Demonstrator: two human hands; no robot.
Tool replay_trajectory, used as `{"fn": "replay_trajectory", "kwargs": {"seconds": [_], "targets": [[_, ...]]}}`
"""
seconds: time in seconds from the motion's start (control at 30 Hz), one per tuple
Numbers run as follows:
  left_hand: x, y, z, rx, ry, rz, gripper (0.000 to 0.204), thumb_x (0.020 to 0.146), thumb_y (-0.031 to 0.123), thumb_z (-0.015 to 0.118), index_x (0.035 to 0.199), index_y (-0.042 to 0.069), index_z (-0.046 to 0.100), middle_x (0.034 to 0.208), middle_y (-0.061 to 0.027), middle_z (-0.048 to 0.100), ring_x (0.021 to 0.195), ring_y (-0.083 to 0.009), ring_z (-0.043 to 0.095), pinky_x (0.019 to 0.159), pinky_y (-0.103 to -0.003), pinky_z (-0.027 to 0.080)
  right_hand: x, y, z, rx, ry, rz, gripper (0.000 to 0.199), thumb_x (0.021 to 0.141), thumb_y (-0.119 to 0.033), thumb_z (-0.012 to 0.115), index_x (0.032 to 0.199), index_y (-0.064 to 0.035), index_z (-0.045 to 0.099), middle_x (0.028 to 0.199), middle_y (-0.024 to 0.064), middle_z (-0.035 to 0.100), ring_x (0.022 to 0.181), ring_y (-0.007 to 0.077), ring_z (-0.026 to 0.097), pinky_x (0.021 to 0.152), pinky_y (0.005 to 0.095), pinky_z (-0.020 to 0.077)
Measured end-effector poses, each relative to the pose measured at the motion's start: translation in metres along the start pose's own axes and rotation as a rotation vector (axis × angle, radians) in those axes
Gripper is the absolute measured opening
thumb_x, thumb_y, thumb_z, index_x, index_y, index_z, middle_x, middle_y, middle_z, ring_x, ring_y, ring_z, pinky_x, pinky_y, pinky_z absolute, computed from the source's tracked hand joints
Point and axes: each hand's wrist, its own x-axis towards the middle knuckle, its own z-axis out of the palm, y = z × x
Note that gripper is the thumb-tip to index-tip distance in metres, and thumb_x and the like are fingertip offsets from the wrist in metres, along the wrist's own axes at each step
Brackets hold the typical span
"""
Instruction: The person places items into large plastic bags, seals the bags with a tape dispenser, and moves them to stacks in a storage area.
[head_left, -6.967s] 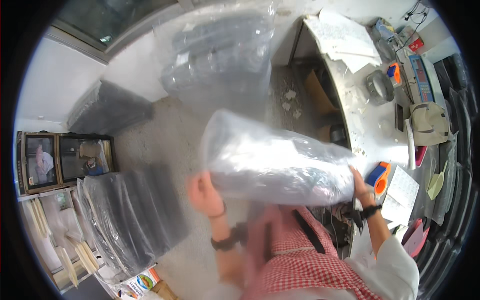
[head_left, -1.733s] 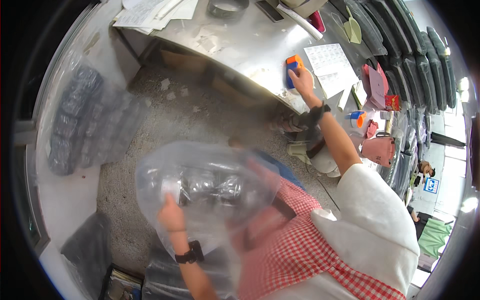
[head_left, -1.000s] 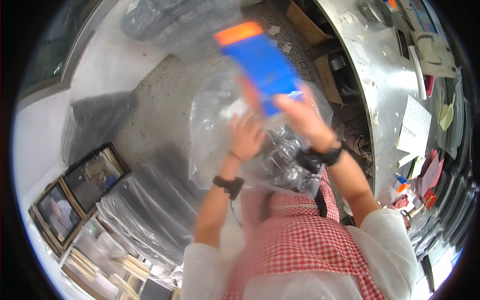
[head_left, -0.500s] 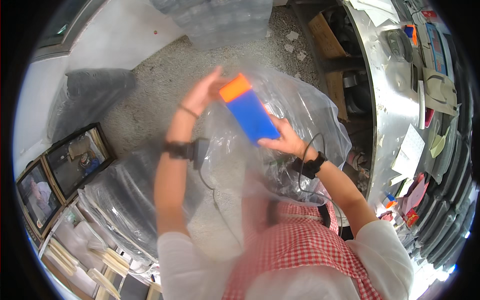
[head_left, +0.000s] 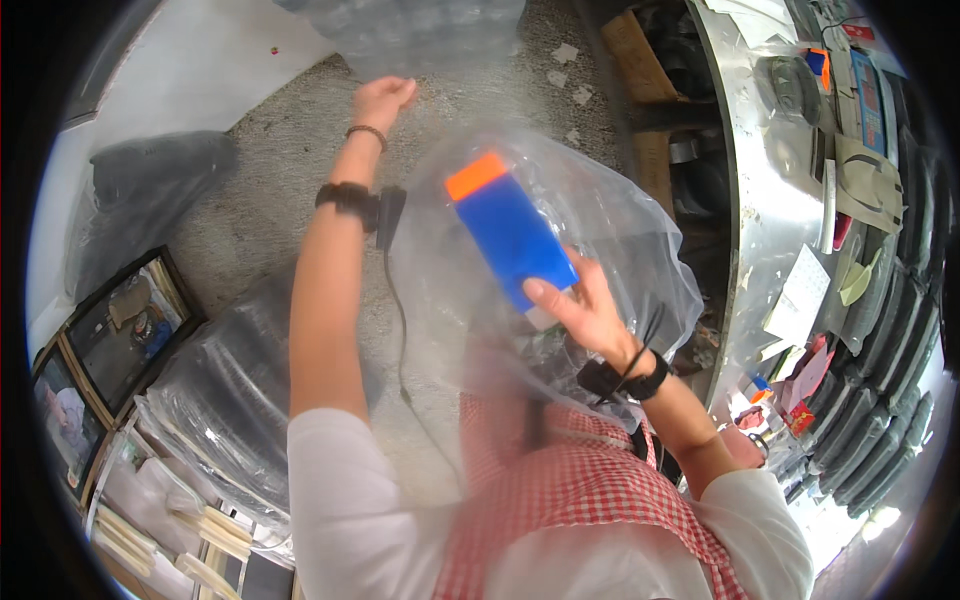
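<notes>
Your right hand [head_left: 585, 310] grips the blue-and-orange tool [head_left: 510, 235] against the clear plastic bag [head_left: 620, 240] held before your chest; your left hand [head_left: 380, 98] reaches out loosely curled, holding nothing; the bag looks not yet closed, by my judgement.

The person wears a white shirt with short sleeves [head_left: 350, 480] and a red and white checked apron [head_left: 570, 490]. A black band [head_left: 345, 195] and a thin bracelet [head_left: 366, 131] sit on the left wrist. A black band [head_left: 625, 380] sits on the right wrist. A thin black cable [head_left: 400, 330] hangs down.

head-worn fisheye — steeply downward, close
</notes>
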Motion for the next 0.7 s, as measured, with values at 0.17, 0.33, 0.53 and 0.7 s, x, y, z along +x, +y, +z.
{"fn": "replay_trajectory", "kwargs": {"seconds": [0.17,0.33,0.53,0.7], "targets": [[-0.011,-0.033,0.071,0.58,-0.086,0.229,0.034,0.085,0.028,0.069,0.112,0.009,0.065,0.118,-0.0117,0.063,0.112,-0.0214,0.058,0.096,-0.034,0.044,-0.025,0.0,-0.005,-0.104,0.086,0.062,0.048,0.088,-0.026,0.067,0.119,0.0075,0.053,0.099,0.0111,0.067,0.091,0.0152,0.06,0.085,0.0312,0.047],[-0.045,-0.028,0.053,0.328,-0.339,0.005,0.07,0.094,0.059,0.024,0.129,0.005,0.053,0.134,-0.0205,0.05,0.127,-0.0347,0.045,0.108,-0.042,0.032,-0.01,-0.007,-0.024,0.127,0.07,0.189,0.044,0.088,-0.032,0.067,0.111,0.004,0.059,0.088,0.0081,0.066,0.075,0.012,0.062,0.065,0.0265,0.0493],[-0.25,0.163,0.061,0.932,-0.495,0.356,0.039,0.077,0.038,0.064,0.078,-0.001,0.067,0.081,-0.0236,0.065,0.079,-0.0394,0.064,0.071,-0.047,0.05,0.032,-0.034,-0.059,0.154,0.053,0.162,0.044,0.088,-0.041,0.063,0.096,0.0019,0.064,0.077,0.0057,0.067,0.066,0.0119,0.063,0.058,0.0266,0.049],[-0.368,0.114,0.201,0.576,-0.576,0.78,0.034,0.071,0.029,0.072,0.087,0.003,0.057,0.084,-0.0155,0.059,0.082,-0.0341,0.058,0.074,-0.045,0.043,0.052,-0.064,-0.038,0.004,-0.068,0.016,0.045,0.087,-0.042,0.063,0.1,0.0008,0.064,0.087,0.0084,0.068,0.072,0.0158,0.066,0.064,0.0302,0.0524]]}}
